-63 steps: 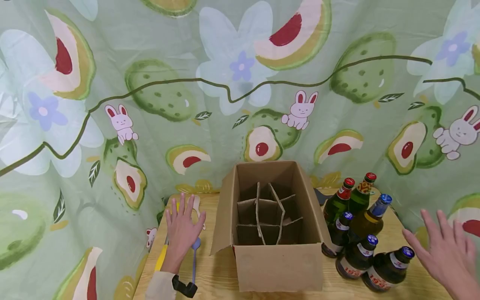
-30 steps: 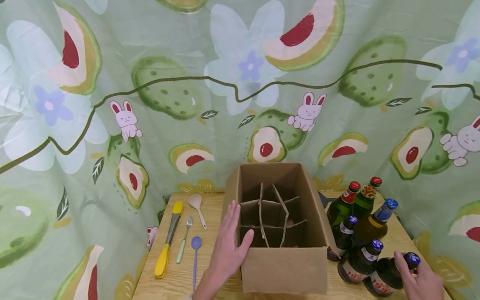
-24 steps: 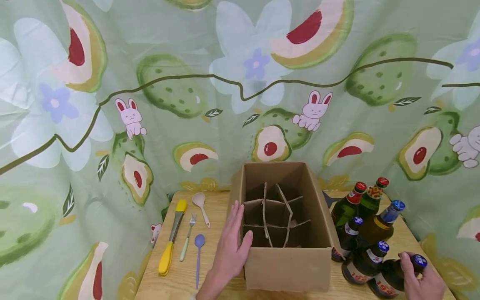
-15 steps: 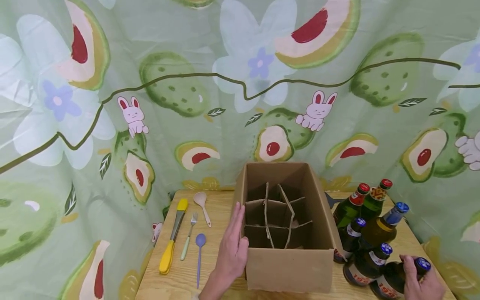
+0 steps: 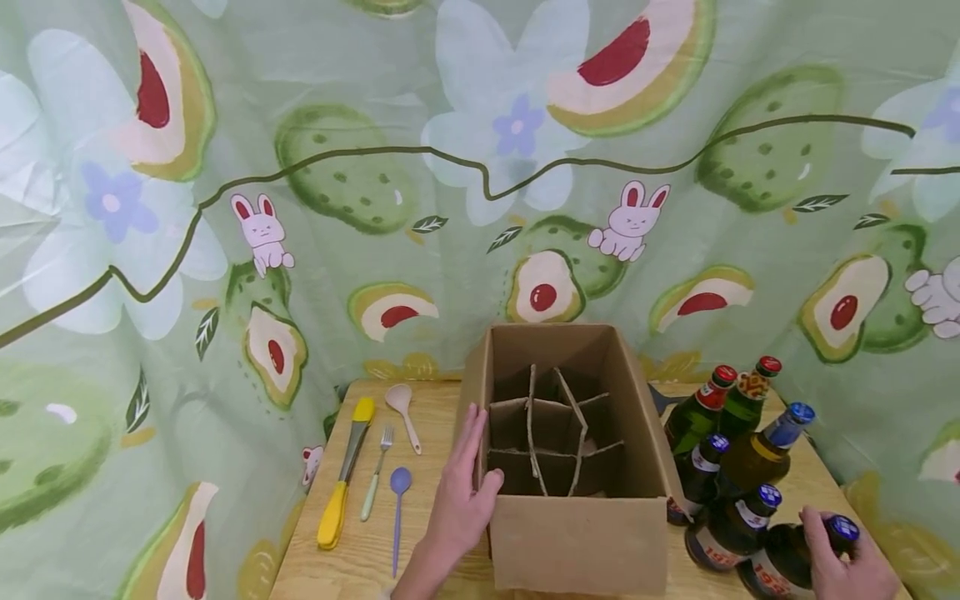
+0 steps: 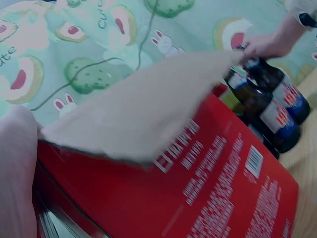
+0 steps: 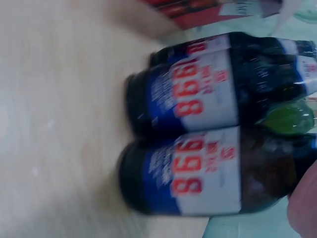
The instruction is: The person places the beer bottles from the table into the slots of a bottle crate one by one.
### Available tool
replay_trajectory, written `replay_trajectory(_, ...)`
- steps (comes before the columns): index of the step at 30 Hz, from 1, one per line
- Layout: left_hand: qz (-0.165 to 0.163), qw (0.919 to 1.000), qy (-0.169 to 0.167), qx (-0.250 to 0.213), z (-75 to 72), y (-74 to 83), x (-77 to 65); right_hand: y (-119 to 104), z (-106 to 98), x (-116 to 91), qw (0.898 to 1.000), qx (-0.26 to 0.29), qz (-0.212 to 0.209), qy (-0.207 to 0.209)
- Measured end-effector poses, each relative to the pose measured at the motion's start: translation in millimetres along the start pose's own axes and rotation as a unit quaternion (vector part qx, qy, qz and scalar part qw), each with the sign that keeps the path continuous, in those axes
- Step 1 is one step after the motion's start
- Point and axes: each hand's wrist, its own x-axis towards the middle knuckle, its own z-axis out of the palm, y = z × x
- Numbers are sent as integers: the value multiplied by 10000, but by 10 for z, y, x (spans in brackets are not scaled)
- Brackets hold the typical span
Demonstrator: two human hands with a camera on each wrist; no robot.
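Observation:
My left hand (image 5: 461, 500) lies with straight fingers against the left flap of an open cardboard box (image 5: 577, 542), its thumb at the near left corner. Inside the box are cardboard dividers (image 5: 536, 450) forming several cells. Printed red, the box's outer side (image 6: 213, 183) shows in the left wrist view. At the right, my right hand (image 5: 855, 562) grips the neck of a dark beer bottle (image 5: 776, 562) with a blue cap. That bottle stands on the table beside a matching beer bottle (image 7: 198, 94) with a 1998 label.
Several more bottles, including a red-capped green bottle (image 5: 693, 417) and a blue-capped brown bottle (image 5: 761, 458), stand close to the box's right side. Yellow-tipped tongs (image 5: 345, 475), a fork (image 5: 377, 475), a pale spoon (image 5: 402, 408) and a purple spoon (image 5: 399, 500) lie left. A patterned curtain (image 5: 420, 267) hangs behind.
My left hand has moved right from above the utensils to the box, and the left flap stands closer to the side. My right hand has come down and taken hold of a bottle neck.

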Motion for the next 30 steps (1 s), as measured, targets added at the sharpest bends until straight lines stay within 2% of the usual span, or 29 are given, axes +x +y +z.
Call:
replay_trajectory(2, -157, 9995, -50, -251, -25, 28, 29, -25, 18, 75, 9960, 434, 710, -330)
replay_trajectory(5, -258, 9989, -129, -371, -34, 40, 60, -46, 69, 144, 9757, 1163, 1732, -666)
replay_trajectory(7, -274, 9990, -174, -317, -27, 37, 61, -36, 89, 146, 9646, 1456, 2092, -678)
replay_trajectory(9, -287, 9991, -176, -258, -12, 35, 54, -24, 123, 127, 9610, 1776, 2072, -456)
replay_trajectory(14, -263, 9996, -45, -27, 40, 77, 7, -9, 186, 107, 9611, 2229, 1629, 110)
replay_trajectory(17, -151, 9994, 14, 316, 69, 108, -23, -8, 189, 92, 9627, 2272, 1430, 326)
replay_trajectory(21, -94, 9971, 114, 751, 89, 121, -34, -7, 166, 58, 9656, 2129, 1420, 452)
replay_trajectory(24, -154, 9958, 118, 893, 90, 126, -45, -33, 93, 24, 9687, 1914, 1516, 439)
replay_trajectory(30, -111, 9940, 192, 1073, 83, 132, -65, -320, -172, -50, 9889, 499, 1368, 282)
